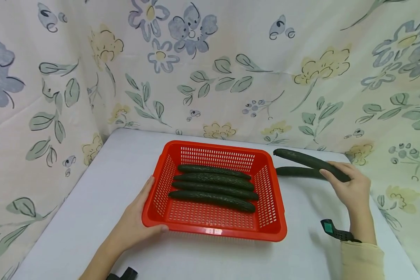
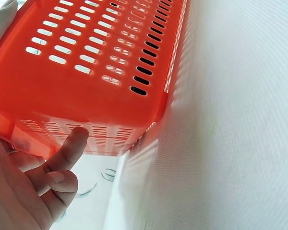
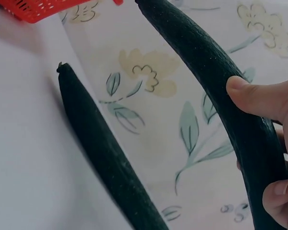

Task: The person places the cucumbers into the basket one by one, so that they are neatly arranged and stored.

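My right hand (image 1: 353, 188) grips a dark green cucumber (image 1: 299, 157) near one end, thumb on one side and fingers round the other. The cucumber is raised over the table, its far tip close to the right rim of a red plastic basket (image 1: 231, 233). Below it another cucumber (image 3: 103, 143) lies on the table just right of the basket. Inside the basket several cucumbers (image 1: 213, 189) lie side by side. My left hand (image 1: 134, 223) holds the basket's near left corner, with the thumb along the front rim and fingers at the outer left side.
The white table (image 1: 91, 210) runs under the basket and has its back edge behind it. A floral curtain (image 1: 210, 97) hangs along the back and both sides. A black wrist strap (image 1: 339, 232) sits on the right wrist.
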Demonstrator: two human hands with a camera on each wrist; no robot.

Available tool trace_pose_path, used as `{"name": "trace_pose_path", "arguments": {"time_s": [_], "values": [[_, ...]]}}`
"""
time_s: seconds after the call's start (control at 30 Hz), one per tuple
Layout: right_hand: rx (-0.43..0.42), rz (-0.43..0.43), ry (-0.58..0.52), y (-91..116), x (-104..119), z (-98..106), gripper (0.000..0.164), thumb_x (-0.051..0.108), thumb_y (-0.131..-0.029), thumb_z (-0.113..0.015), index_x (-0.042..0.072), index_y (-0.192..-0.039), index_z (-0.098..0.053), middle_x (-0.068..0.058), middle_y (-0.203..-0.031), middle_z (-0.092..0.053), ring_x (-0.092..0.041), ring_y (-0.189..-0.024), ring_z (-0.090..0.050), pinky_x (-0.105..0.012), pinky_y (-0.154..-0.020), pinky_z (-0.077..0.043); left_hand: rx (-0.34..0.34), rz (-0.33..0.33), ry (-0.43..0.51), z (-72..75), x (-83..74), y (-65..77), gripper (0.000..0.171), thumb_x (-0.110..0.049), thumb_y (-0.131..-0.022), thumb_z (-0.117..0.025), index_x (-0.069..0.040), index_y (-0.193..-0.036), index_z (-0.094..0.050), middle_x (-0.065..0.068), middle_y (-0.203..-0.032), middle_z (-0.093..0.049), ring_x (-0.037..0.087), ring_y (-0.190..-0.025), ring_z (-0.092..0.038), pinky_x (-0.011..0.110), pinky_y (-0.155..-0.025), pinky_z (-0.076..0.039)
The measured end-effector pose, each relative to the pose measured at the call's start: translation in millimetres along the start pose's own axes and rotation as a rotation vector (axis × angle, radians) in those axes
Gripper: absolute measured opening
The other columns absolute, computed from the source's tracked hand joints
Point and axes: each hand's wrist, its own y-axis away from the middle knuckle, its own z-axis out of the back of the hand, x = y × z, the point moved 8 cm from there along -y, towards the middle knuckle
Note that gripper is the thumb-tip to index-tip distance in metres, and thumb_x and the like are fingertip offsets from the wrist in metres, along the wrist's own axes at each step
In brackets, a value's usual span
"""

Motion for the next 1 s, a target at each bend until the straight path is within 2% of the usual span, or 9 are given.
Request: {"name": "trace_pose_path", "arguments": {"time_s": [0.07,0.27,0.5,0.57,0.7,0.8,1.0], "values": [[-0.018,0.008,-0.016,-1,6,2,0.035,0.012,-0.085,-0.091,0.007,-0.118,-0.082,0.039,-0.107,-0.059,0.02,-0.102,-0.049,-0.004,-0.083,-0.038,0.0,0.001,-0.001,-0.1,0.2,0.6,0.13,-0.039,-0.074,-0.096,-0.031,-0.172,-0.011,0.011,-0.173,-0.03,0.033,-0.131,-0.057,0.025,-0.082,-0.058],[-0.059,0.1,-0.09,-4,35,5,0.039,0.001,-0.078,-0.093,0.006,-0.116,-0.082,0.037,-0.107,-0.062,0.015,-0.103,-0.056,-0.004,-0.082,-0.04,-0.002,0.0,-0.002,-1.0,0.5,1.1,0.13,-0.039,-0.074,-0.096,-0.032,-0.172,-0.011,0.01,-0.174,-0.029,0.032,-0.13,-0.057,0.025,-0.083,-0.059],[-0.003,0.158,-0.093,-11,76,-1,0.037,0.005,-0.081,-0.092,0.008,-0.117,-0.083,0.039,-0.107,-0.06,0.014,-0.103,-0.055,-0.004,-0.079,-0.041,-0.005,-0.001,-0.005,-0.6,0.9,0.8,0.13,-0.04,-0.074,-0.096,-0.033,-0.172,-0.011,0.01,-0.173,-0.029,0.032,-0.13,-0.057,0.025,-0.082,-0.059],[0.007,0.21,-0.096,-12,88,-5,0.037,0.002,-0.079,-0.092,0.007,-0.115,-0.083,0.035,-0.108,-0.061,0.014,-0.104,-0.054,-0.004,-0.08,-0.041,-0.006,-0.001,-0.007,-0.4,0.7,0.6,0.13,-0.04,-0.074,-0.096,-0.032,-0.172,-0.011,0.011,-0.173,-0.03,0.032,-0.13,-0.057,0.024,-0.082,-0.058],[0.024,0.323,-0.123,-14,109,-14,0.038,-0.006,-0.074,-0.093,0.002,-0.11,-0.083,0.002,-0.106,-0.076,0.015,-0.102,-0.055,-0.004,-0.081,-0.042,-0.006,0.001,0.003,0.2,0.4,0.2,0.13,-0.039,-0.074,-0.096,-0.032,-0.172,-0.01,0.011,-0.173,-0.03,0.033,-0.131,-0.057,0.024,-0.082,-0.058],[0.041,0.361,-0.146,-15,119,-21,0.038,-0.008,-0.072,-0.093,0.0,-0.108,-0.083,-0.019,-0.106,-0.076,0.015,-0.101,-0.056,-0.004,-0.082,-0.042,-0.005,0.002,0.007,0.7,0.4,0.1,0.13,-0.039,-0.074,-0.096,-0.032,-0.172,-0.011,0.011,-0.173,-0.03,0.033,-0.131,-0.056,0.025,-0.082,-0.059],[0.058,0.332,-0.165,-13,133,-31,0.038,-0.001,-0.077,-0.093,0.005,-0.112,-0.083,-0.014,-0.109,-0.077,0.011,-0.103,-0.056,-0.006,-0.083,-0.043,-0.006,0.002,-0.002,0.5,1.0,0.0,0.131,-0.041,-0.074,-0.096,-0.032,-0.172,-0.011,0.011,-0.173,-0.029,0.033,-0.131,-0.056,0.025,-0.082,-0.058]]}}
